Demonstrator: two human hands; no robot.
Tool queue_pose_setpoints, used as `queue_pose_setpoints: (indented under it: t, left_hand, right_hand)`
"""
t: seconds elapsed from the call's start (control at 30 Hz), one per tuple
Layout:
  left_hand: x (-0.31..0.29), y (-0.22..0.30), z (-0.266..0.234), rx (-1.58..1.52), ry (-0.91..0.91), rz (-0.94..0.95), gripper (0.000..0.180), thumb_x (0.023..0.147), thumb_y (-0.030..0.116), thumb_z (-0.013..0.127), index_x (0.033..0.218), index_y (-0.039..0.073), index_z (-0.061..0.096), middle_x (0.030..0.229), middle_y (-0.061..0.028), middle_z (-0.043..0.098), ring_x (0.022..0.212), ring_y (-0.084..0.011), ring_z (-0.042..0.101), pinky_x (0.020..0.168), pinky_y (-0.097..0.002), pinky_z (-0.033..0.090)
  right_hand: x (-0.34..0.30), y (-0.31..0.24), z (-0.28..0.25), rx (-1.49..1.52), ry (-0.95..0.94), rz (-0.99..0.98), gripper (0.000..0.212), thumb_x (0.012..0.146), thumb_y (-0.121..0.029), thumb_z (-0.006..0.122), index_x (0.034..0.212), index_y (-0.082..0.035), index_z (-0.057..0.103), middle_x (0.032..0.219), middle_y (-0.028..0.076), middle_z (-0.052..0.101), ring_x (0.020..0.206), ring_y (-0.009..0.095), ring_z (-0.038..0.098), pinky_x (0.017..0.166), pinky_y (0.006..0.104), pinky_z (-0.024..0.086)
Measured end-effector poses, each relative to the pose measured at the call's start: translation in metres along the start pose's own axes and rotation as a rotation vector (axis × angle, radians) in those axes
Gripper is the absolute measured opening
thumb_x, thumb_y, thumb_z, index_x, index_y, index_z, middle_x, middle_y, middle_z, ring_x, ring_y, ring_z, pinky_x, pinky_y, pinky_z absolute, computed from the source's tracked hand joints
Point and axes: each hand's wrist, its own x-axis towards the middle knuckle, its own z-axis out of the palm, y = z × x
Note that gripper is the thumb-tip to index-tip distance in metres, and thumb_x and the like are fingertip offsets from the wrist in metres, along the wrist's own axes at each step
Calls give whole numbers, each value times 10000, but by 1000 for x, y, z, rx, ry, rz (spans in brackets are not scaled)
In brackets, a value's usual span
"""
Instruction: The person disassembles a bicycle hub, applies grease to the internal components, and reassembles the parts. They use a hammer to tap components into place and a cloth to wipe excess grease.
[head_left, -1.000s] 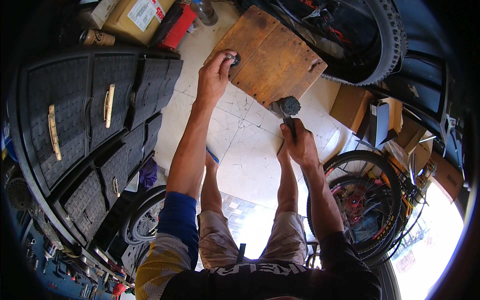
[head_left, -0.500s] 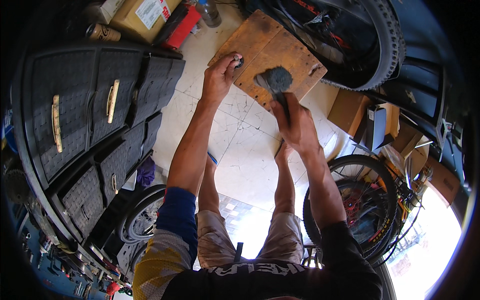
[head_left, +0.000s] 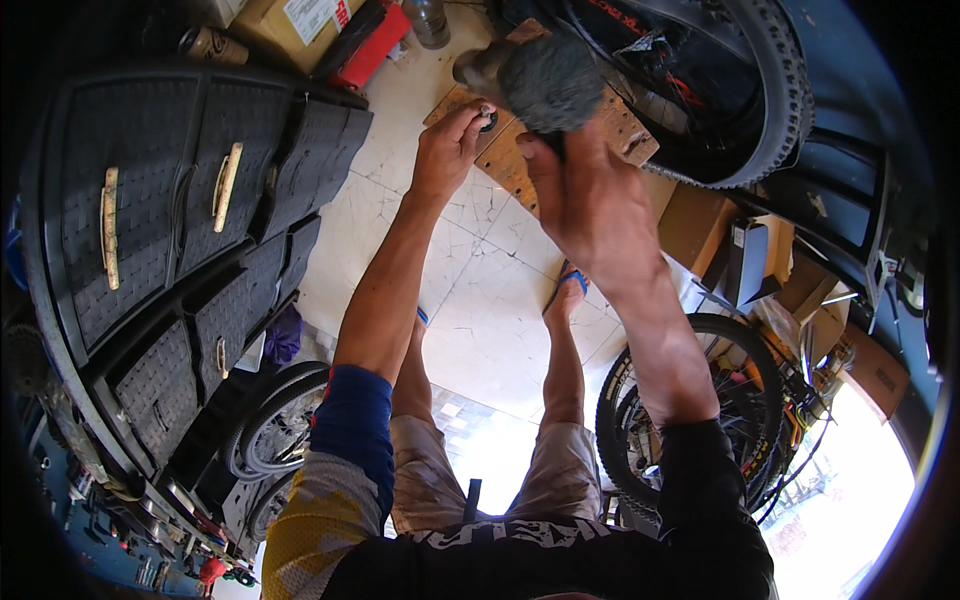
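Note:
My right hand (head_left: pixel 600 200) is wrapped around the handle of a dark grey mallet (head_left: pixel 552 85). Its worn, rough round face looks up toward me, raised above a brown wooden block-like stand (head_left: pixel 515 170). At the stand's left edge, my left hand (head_left: pixel 447 150) pinches a small round metal part (head_left: pixel 488 120) with a dark ring at its lower end. The fingers cover much of that part, so its exact kind cannot be made out. The mallet head hides the middle of the stand and is apart from the left hand.
A black woven drawer cabinet (head_left: pixel 130 190) stands at left. Bicycle wheels lean at the far right, with a knobbly tyre (head_left: pixel 790 90), and nearer right (head_left: pixel 690 420). Cardboard boxes (head_left: pixel 695 225) sit between them. A red box (head_left: pixel 368 50) and a bottle (head_left: pixel 428 22) stand beyond the cabinet.
My right hand has lifted the mallet up toward me from low over the wooden stand. The left hand keeps its pinch on the small part, almost in place.

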Motion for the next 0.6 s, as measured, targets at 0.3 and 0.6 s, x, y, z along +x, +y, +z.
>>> queue_pose_setpoints:
  t: [0.3, 0.6]
  left_hand:
    - [3, -7, 4, -68, 13, 26, 155, 1043, 53, 662, 1185, 39, 722, 1075, -130, 792, 944, -233, 772, 841, -333, 598]
    - [24, -7, -23, -455, 136, -62, 187, 1062, -3, 625, 1229, 5, 708, 1133, -49, 765, 1044, -99, 703, 958, -262, 536]
  right_hand:
    - [14, 26, 12, -83, -204, 224, 298, 1095, -314, 568, 1219, -52, 501, 862, 288, 735, 855, 514, 722, 730, 588, 560]
    - [-13, 28, -7, 74, -1, 275, 294, 1106, -300, 575, 1239, -46, 513, 735, 257, 705, 691, 503, 712, 599, 576, 535]
